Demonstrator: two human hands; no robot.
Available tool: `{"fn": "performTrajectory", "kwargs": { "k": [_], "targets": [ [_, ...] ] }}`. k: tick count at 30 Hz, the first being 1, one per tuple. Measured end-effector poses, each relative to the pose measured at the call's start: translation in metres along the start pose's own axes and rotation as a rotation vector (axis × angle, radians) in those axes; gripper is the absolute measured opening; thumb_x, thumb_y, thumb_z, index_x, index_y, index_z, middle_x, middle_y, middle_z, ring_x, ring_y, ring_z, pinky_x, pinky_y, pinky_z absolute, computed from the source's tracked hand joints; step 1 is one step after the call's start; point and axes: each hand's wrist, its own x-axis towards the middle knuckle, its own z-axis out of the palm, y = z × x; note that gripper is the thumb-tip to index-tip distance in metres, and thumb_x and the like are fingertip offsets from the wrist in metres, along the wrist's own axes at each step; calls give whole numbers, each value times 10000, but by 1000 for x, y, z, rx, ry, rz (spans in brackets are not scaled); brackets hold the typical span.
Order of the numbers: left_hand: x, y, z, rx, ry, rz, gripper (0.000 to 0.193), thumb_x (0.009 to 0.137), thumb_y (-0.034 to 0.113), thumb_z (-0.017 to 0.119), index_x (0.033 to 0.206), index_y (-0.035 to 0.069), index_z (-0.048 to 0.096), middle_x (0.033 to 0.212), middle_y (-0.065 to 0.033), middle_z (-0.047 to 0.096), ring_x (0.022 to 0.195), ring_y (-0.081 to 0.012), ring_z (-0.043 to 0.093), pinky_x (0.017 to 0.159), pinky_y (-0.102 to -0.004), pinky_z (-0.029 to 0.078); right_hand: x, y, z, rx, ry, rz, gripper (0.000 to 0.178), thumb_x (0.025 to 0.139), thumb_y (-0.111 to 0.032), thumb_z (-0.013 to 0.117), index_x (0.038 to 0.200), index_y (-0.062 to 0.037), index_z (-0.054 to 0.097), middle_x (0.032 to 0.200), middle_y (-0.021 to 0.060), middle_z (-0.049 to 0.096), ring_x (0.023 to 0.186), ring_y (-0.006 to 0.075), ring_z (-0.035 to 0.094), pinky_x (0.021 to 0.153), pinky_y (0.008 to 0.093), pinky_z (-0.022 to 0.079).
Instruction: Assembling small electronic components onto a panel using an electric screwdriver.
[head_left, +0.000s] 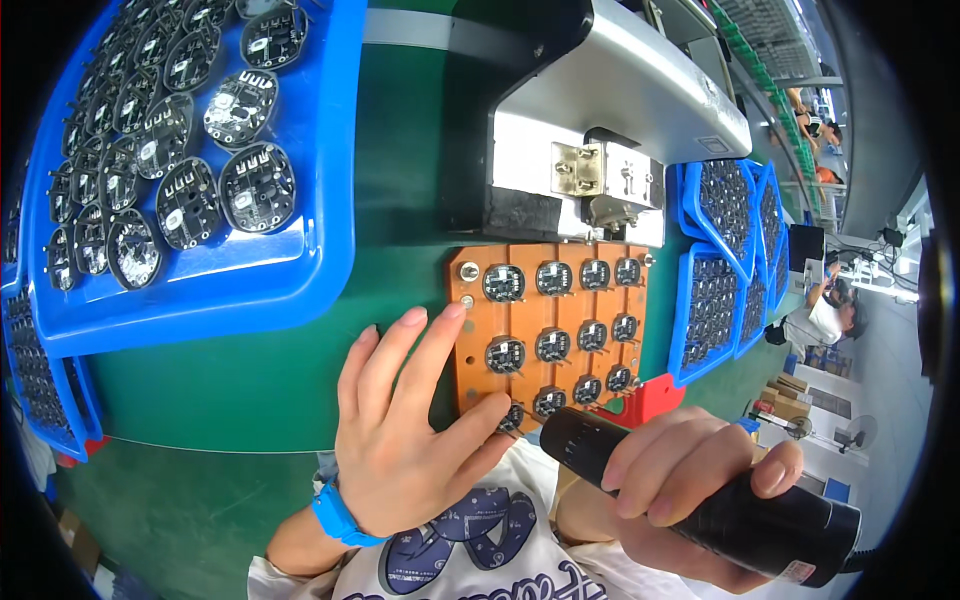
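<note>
An orange fixture plate (pixel 480 385) carries rows of small round black circuit boards (pixel 505 355). My left hand (pixel 405 430), with a blue band on its wrist, lies at the plate's left edge with fingers spread. Its index fingertip is beside a metal pin, and the thumb reaches over the near-left circuit board (pixel 511 417), partly covering it. Wrapped around a black cylindrical electric screwdriver (pixel 780 528) is my right hand (pixel 690 480). The tool's narrower end points left toward the plate's near edge. Its tip is hard to make out.
A blue tray (pixel 300 290) full of round boards stands at the left. Behind the plate is a silver-and-black machine (pixel 560 110) with a metal head. More blue trays (pixel 683 345) sit at the right, beside a red piece (pixel 655 400). People are visible far right.
</note>
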Motion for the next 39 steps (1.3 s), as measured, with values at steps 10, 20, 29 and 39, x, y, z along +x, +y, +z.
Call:
{"fn": "performTrajectory", "kwargs": {
  "k": [10,20,29,39],
  "targets": [
    [2,2,4,-28,1,-10,295,638,280,829,910,207,742,1461,-159,478,1354,-353,413,1080,-544,335,2,16,2,-54,-7,-203,472,934,-480,614,1092,-78,425,619,80,562,428,182,569,356,312,477],
    [4,2,-4,-159,24,33,416,566,237,900,951,164,758,1258,-105,556,1166,-335,476,996,-506,365,13,-3,-1,-5,81,-222,390,982,-437,490,1069,-57,463,588,60,529,399,151,515,358,261,445],
    [2,15,2,-173,181,95,316,592,95,860,891,140,765,846,54,565,788,-166,507,739,-333,300,14,-14,-8,94,44,-219,357,1000,-386,413,1070,-41,475,599,53,518,411,148,500,365,260,458],
    [6,18,3,-201,207,81,313,524,75,877,805,132,753,802,54,555,771,-166,489,709,-326,294,12,-17,-6,76,43,-234,340,995,-371,421,1064,-43,472,600,51,527,403,142,517,359,256,466]
  ]
}}
